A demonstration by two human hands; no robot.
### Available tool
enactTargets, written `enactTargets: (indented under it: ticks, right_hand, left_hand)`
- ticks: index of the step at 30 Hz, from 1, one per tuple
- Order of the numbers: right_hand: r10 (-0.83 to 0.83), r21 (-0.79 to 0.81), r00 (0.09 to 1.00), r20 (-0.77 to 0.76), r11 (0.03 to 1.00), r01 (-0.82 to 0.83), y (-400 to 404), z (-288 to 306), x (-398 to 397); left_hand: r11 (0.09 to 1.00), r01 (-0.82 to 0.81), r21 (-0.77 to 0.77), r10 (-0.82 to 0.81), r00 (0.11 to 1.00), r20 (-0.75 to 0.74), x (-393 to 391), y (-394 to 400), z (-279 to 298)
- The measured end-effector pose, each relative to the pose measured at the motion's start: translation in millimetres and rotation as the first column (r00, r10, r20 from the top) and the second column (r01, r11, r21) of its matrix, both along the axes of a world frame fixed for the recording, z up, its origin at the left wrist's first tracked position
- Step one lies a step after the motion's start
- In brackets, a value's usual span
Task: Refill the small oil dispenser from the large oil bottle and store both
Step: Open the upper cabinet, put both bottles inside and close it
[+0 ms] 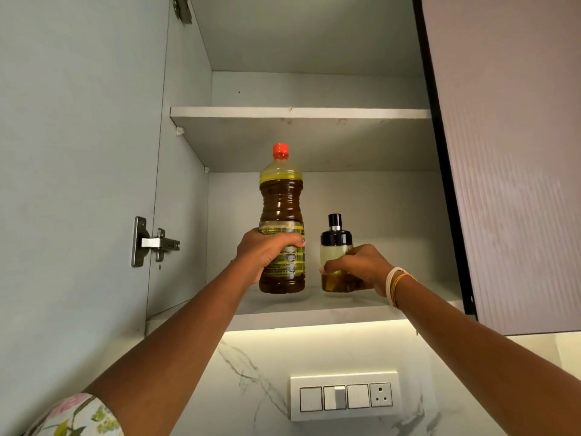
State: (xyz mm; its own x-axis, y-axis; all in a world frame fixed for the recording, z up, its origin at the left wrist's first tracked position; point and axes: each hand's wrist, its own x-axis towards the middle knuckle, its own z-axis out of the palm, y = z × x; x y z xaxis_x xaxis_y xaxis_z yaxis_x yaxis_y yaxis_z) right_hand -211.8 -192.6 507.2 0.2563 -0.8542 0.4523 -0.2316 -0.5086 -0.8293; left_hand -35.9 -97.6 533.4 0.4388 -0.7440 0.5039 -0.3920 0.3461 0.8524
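Observation:
The large oil bottle (281,202) has an orange cap and dark amber oil up to its shoulder. It stands upright on the lower shelf (314,309) of an open wall cabinet. My left hand (265,254) grips it around the labelled middle. Just to its right stands the small oil dispenser (335,243), clear glass with a black cap, holding yellow oil in its lower part. My right hand (358,267) holds the dispenser from the right side, fingers curled around its body.
The cabinet's left door (72,184) stands open with its hinge (154,242) showing. A ribbed door (515,168) hangs at the right. An upper shelf (298,113) spans the cabinet above the bottle's cap. Below are a lit marble backsplash and a switch panel (344,396).

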Motion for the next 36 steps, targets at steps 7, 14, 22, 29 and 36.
enactTargets:
  ticks: [7,14,22,29,36]
  right_hand:
    - [0.024,0.018,0.999,-0.024,1.0,-0.024,-9.5,-3.5,4.1]
    - [0.032,0.024,0.997,-0.067,0.999,-0.03,-12.1,-4.8,6.4]
    - [0.117,0.082,0.993,-0.032,0.99,-0.114,-12.1,-7.2,2.3]
    - [0.025,-0.001,0.994,-0.107,1.0,-0.026,-3.4,-8.0,5.1]
    - [-0.345,-0.408,0.938,-0.034,0.861,0.302,38.6,-17.3,-12.2]
  left_hand:
    - [0.999,-0.044,0.011,0.044,0.999,0.002,9.9,-11.3,-9.3]
    - [0.998,-0.03,0.046,0.03,1.0,-0.001,15.4,-15.6,-12.9]
    - [0.999,0.001,0.043,0.0,1.0,-0.021,20.5,-17.3,-13.7]
    - [0.995,0.058,0.081,-0.055,0.998,-0.038,20.8,-16.9,-13.4]
    - [0.937,-0.338,-0.092,0.35,0.889,0.294,15.6,23.0,-21.9]
